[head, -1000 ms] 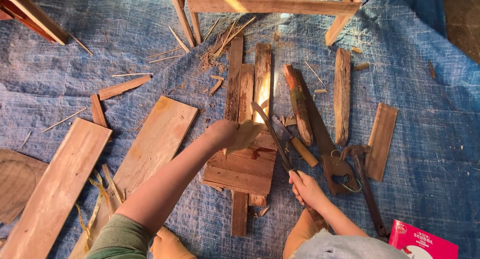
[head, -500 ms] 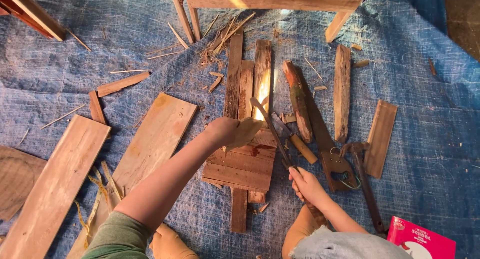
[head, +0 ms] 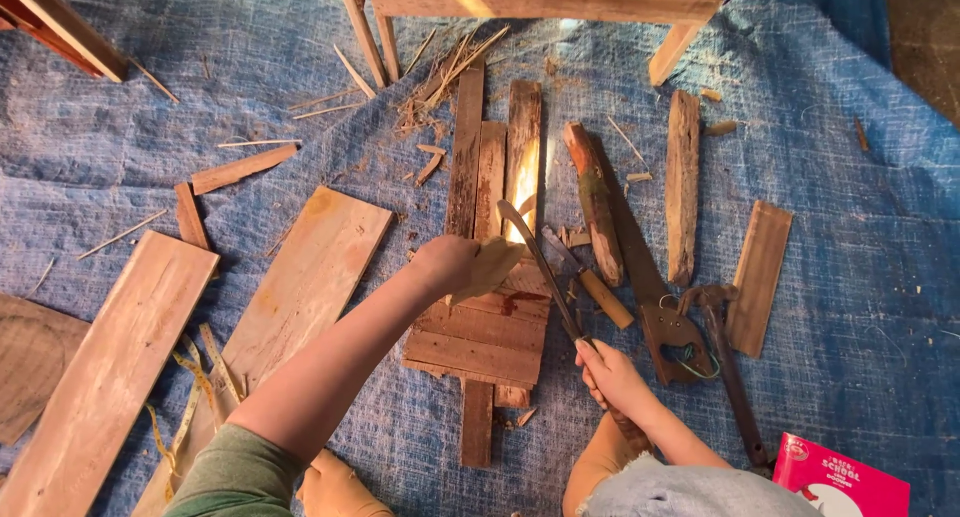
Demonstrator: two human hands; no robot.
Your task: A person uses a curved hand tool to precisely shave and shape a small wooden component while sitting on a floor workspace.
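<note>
Left hand (head: 455, 264) grips a wood chip (head: 495, 267) on the boards (head: 480, 327); right hand (head: 610, 377), at 5 o'clock, clenches a machete (head: 540, 262) beside it.

One head-worn camera gives the only view. It looks almost straight down from above the person onto a blue tarp (head: 840, 227) spread over the ground, from about seated head height, so both forearms enter from the bottom edge. The left hand (head: 455, 265) and right hand (head: 610, 377) sit just below the middle of the frame. The view faces forward along the tarp: a wooden frame (head: 540, 2) crosses the top edge, and bare ground shows at the top right corner. There is no second view to overlap with it.
</note>
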